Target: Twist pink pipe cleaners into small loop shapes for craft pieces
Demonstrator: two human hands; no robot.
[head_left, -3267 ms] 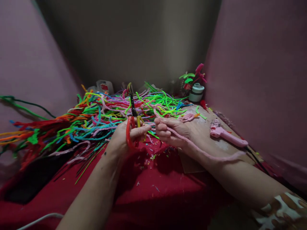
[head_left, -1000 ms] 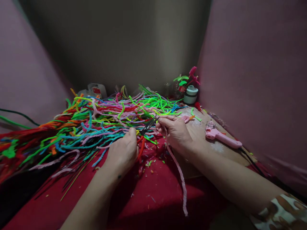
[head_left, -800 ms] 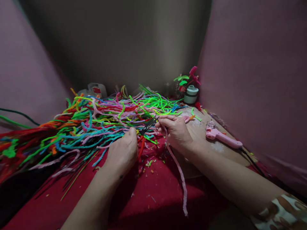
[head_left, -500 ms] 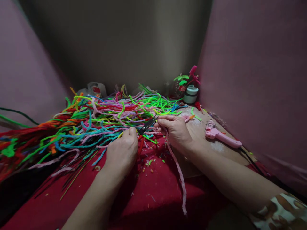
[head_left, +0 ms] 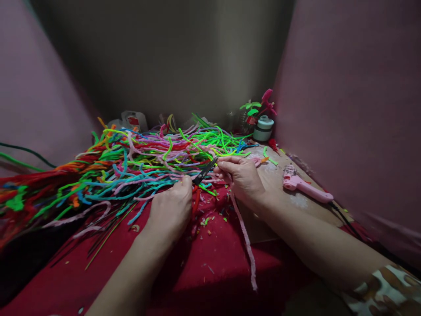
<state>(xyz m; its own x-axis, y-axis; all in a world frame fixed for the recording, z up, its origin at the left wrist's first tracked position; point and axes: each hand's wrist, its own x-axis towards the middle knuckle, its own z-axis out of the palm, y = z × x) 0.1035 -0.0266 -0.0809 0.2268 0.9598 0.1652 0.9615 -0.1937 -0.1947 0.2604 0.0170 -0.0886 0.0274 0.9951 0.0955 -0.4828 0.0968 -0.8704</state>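
Pink fuzzy strand [head_left: 245, 237], slim dark-bladed scissors [head_left: 203, 172]

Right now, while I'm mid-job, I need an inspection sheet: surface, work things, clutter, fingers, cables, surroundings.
Surface: red cloth; tan board at right, with whitish patches.
Job's things: scissors, blade tips close by the right fingers, contact unclear; pink fuzzy stem, loose end hanging down.
Clutter: heap of colourful fuzzy stems; small scraps; pink glue gun lying on the board.
Fingers: left fingers closed round the scissors' handles; right fingers pinch the pink fuzzy stem.
Cables: dark cord runs from the glue gun.
Surroundings: grey wall behind; lidded jar back right.
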